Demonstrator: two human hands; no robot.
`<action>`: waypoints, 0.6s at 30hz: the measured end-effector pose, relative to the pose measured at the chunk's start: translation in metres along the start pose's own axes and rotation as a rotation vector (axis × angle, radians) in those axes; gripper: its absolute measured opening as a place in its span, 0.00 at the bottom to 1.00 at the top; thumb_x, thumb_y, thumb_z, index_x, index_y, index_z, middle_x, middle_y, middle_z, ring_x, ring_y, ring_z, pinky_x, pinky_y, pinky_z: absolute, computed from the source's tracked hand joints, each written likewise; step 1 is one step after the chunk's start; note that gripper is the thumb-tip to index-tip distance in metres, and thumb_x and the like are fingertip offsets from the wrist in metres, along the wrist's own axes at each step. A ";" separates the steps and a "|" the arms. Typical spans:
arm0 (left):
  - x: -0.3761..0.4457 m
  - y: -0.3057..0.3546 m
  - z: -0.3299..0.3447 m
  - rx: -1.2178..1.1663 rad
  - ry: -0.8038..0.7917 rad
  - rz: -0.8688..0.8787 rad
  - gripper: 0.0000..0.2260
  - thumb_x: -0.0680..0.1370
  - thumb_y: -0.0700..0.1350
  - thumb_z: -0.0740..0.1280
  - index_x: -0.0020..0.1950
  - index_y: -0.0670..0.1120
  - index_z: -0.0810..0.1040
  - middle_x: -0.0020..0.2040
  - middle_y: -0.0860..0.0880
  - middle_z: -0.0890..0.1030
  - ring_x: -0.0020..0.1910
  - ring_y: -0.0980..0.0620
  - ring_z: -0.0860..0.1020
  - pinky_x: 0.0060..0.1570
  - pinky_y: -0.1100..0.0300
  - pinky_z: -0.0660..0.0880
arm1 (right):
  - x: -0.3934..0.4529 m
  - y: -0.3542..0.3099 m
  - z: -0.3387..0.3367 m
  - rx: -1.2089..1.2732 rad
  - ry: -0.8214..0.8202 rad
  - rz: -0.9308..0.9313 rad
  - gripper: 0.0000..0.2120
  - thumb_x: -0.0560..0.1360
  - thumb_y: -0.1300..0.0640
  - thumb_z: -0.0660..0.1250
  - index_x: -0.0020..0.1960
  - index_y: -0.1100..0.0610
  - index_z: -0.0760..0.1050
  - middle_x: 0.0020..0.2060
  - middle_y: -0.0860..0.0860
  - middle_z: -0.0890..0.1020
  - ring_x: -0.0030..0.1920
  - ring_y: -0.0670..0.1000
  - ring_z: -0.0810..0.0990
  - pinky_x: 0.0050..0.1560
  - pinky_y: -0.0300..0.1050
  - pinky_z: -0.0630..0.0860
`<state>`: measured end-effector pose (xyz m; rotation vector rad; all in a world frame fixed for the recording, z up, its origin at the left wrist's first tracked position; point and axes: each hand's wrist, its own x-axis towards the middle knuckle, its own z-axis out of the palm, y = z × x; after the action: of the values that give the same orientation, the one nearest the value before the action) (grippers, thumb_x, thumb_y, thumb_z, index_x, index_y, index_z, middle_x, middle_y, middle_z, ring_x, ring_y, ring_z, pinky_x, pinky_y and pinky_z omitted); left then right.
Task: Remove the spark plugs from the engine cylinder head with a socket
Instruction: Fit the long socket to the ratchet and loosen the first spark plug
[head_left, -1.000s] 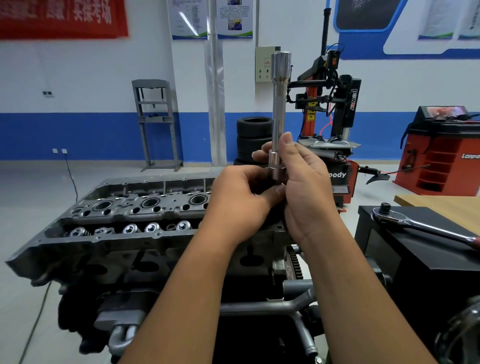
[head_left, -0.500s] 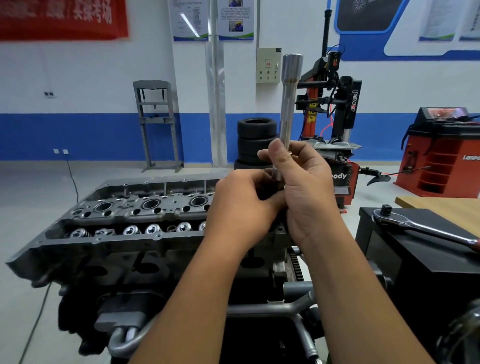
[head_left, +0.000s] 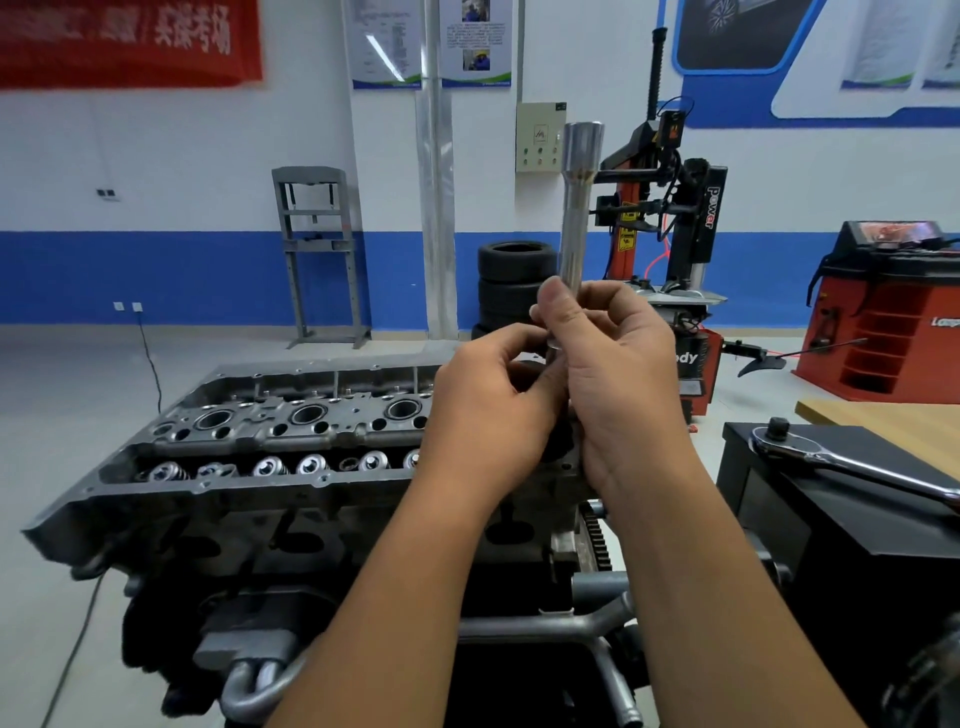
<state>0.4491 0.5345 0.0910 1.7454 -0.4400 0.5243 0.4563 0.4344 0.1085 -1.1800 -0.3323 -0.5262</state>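
Engine cylinder head (head_left: 270, 441): lies at the left, long axis running left to right, top face up, three round plug wells in a row with open air above them; right end hidden behind the hands. Left hand (head_left: 488, 410): forearm rising from the lower middle, back of hand to the camera, fingers curled at the socket's lower end; what they pinch is hidden. Socket (head_left: 579, 208): long bright tube, upright, wide end on top, held above the head's right end. Right hand (head_left: 618, 384): forearm rising from the lower right, thumb and fingers wrapped round the socket's lower shaft. Ratchet (head_left: 852, 462): flat on the black box (head_left: 831, 519) at the right, well apart from both hands
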 end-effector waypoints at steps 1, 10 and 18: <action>0.000 0.000 0.000 0.010 0.003 0.011 0.06 0.82 0.48 0.71 0.58 0.56 0.85 0.45 0.53 0.88 0.42 0.54 0.87 0.45 0.46 0.85 | 0.000 0.000 0.001 -0.009 0.008 -0.011 0.08 0.77 0.52 0.75 0.45 0.54 0.79 0.41 0.55 0.83 0.41 0.51 0.83 0.49 0.63 0.85; 0.001 -0.002 -0.001 -0.032 -0.020 -0.009 0.09 0.82 0.44 0.69 0.55 0.59 0.83 0.44 0.54 0.87 0.42 0.52 0.86 0.40 0.49 0.84 | -0.001 0.003 0.017 0.019 0.082 -0.037 0.09 0.79 0.48 0.72 0.48 0.54 0.79 0.40 0.50 0.83 0.42 0.48 0.82 0.52 0.57 0.84; 0.001 0.000 0.000 0.015 -0.090 0.052 0.12 0.84 0.45 0.64 0.60 0.61 0.81 0.49 0.53 0.87 0.50 0.52 0.86 0.53 0.42 0.83 | 0.000 0.005 0.020 -0.036 0.138 -0.063 0.19 0.83 0.43 0.63 0.39 0.51 0.82 0.38 0.47 0.84 0.43 0.49 0.81 0.54 0.57 0.80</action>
<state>0.4501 0.5350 0.0915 1.7808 -0.5474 0.4884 0.4600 0.4541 0.1115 -1.1642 -0.2428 -0.6678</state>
